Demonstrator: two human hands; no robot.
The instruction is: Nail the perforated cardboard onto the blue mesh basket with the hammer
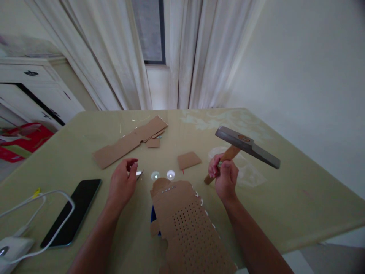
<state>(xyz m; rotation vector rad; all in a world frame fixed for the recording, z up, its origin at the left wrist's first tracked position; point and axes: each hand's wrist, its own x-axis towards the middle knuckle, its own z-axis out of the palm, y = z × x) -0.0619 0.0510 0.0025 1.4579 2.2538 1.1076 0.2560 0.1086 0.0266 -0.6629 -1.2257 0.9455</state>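
My right hand (225,173) is wrapped around the wooden handle of a hammer (248,144). Its long grey metal head points out to the upper left and lower right, above the table. My left hand (124,180) hovers at the left, fingers loosely curled and apart, with nothing visible in them. Just beside its fingertips lies a small shiny pointed metal piece (139,174), too small to name. Between my forearms is a cardboard piece (191,224) punched with rows of small holes, a dark blue item (153,215) showing under its left edge.
Long cardboard strips (131,142) and a small cardboard piece (188,160) lie farther back. Two round shiny discs (170,174) sit near the middle. At left are a black phone (72,213) and a white charger (14,251) with a looped cable. Clear plastic (248,173) lies behind the right hand.
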